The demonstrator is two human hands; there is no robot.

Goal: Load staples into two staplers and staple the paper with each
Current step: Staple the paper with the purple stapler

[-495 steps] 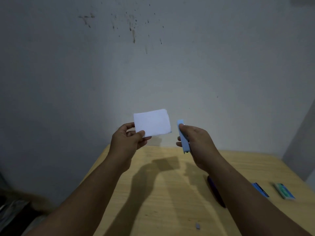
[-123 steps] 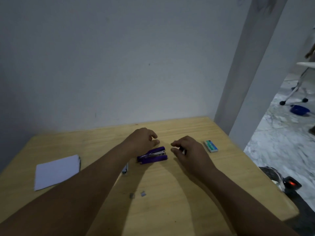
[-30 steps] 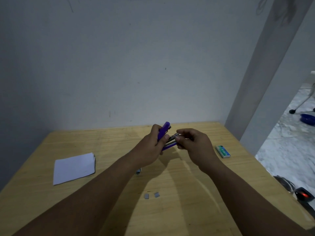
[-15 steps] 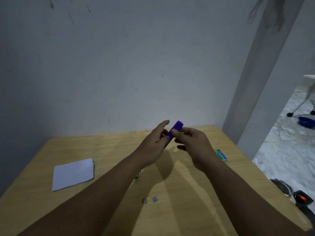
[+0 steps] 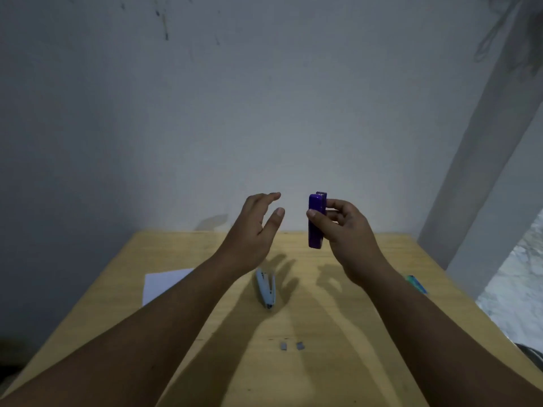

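Both forearms reach forward; the left hand (image 5: 255,224) is raised with fingers spread, the right hand (image 5: 348,230) pinches something upright.

Two bare forearms and hands

No sleeves, rings or watch visible on the left hand (image 5: 255,227) or right hand (image 5: 346,230).

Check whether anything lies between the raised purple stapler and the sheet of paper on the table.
Only the left hand and its forearm hang between the purple stapler, held in the right hand, and the paper. Nothing lies on the paper's visible part.
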